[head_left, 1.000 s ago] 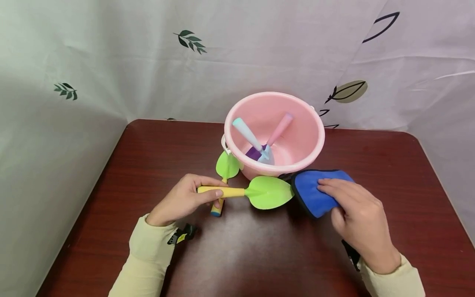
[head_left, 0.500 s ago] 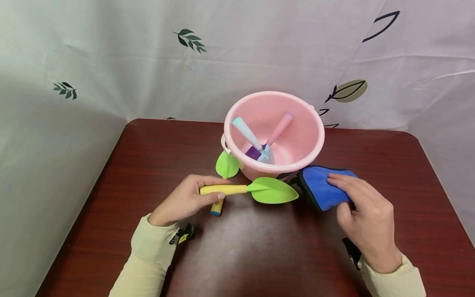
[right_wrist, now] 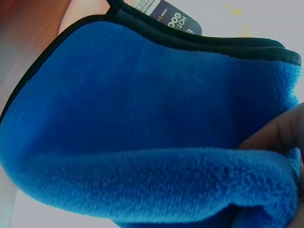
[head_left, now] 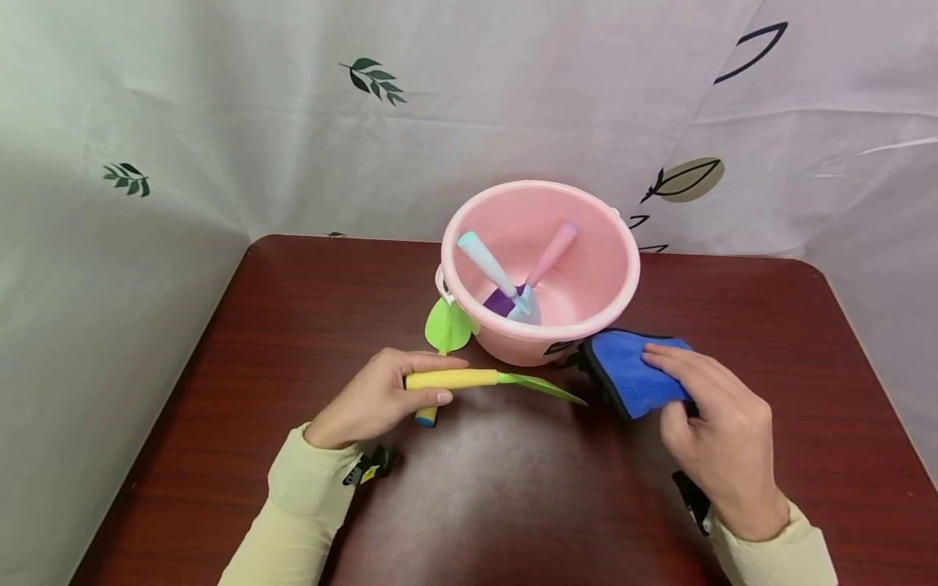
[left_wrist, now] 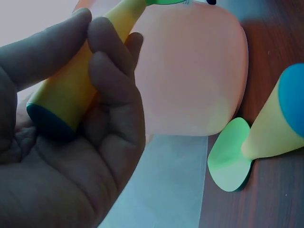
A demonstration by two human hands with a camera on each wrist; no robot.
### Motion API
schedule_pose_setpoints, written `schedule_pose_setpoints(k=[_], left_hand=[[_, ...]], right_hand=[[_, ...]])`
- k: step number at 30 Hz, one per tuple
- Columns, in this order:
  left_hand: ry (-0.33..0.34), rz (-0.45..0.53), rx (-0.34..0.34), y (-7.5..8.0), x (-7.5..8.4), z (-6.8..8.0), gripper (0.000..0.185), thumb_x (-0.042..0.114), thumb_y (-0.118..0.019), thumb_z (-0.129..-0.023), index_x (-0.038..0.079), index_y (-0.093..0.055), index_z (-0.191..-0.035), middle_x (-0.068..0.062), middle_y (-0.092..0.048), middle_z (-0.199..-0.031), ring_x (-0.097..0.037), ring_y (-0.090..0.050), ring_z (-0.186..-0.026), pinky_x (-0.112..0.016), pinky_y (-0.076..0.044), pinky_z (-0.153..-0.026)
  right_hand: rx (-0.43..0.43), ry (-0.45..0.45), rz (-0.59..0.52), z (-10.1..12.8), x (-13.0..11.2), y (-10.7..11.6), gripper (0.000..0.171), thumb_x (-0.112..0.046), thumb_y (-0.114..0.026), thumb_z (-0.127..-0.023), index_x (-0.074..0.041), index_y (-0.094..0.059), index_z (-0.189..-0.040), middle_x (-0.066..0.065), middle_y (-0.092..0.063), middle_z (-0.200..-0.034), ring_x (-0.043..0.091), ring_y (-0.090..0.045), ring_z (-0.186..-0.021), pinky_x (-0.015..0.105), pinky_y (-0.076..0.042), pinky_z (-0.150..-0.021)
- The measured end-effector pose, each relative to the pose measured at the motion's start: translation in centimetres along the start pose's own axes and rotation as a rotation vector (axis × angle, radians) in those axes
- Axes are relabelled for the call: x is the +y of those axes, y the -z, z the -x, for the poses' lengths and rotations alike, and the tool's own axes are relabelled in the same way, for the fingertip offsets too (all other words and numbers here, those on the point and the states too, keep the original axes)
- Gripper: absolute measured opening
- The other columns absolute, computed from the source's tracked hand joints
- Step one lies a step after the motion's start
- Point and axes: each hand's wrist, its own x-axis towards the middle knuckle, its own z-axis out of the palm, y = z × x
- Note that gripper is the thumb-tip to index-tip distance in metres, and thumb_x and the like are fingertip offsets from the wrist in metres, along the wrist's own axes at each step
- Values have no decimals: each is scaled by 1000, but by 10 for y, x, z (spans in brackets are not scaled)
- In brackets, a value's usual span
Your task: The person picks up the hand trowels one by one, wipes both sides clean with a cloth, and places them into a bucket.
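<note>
The bucket (head_left: 513, 348) stands behind trowel (head_left: 469, 378) and cloth (head_left: 632, 370).

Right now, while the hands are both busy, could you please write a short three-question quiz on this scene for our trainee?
1. Multiple choice: what colour is the edging on the cloth in the right hand?
A) white
B) black
C) red
2. True or false: the left hand holds a trowel by its yellow handle.
3. Count: how many tools can be seen inside the pink bucket?

Key:
1. B
2. True
3. Two
</note>
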Motion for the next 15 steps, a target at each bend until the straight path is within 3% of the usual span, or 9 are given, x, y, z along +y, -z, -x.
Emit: schedule_pose_setpoints(k=[2,8,12,15], left_hand=[[-6,-2,6,-2,0,-1,36,12,-78,-89,18,-73,-124,5,-73,-116,-17,-66,-91,-27,-54,-79],[5,76,5,-10,3,-4,32,18,-75,-92,15,-73,-124,-1,-72,-118,-34,-61,-58,-36,-56,-56],[-38,33,24,-15,3,-6,31,19,-75,-92,15,-74,-123,2,-71,-118,-23,-63,-73,-28,-53,-63],[-70,0,29,-18,2,-7,29,12,-75,-92,15,-75,-121,5,-72,-116,-13,-64,-95,-25,-52,-74]], right_hand=[[-4,4,-4,1,0,-1,43,-4,-41,-81,0,-76,-105,15,-74,-107,27,-67,-100,14,-40,-101],[-16,16,-14,2,1,-2,42,-7,-43,-83,-1,-76,-109,16,-73,-109,24,-67,-100,14,-40,-101],[-8,52,-40,2,-1,-4,42,-9,-43,-84,1,-76,-109,16,-73,-107,23,-67,-99,15,-41,-101],[12,88,-62,0,-4,-6,41,-10,-43,-86,2,-75,-107,17,-73,-105,22,-67,-99,16,-42,-101]])
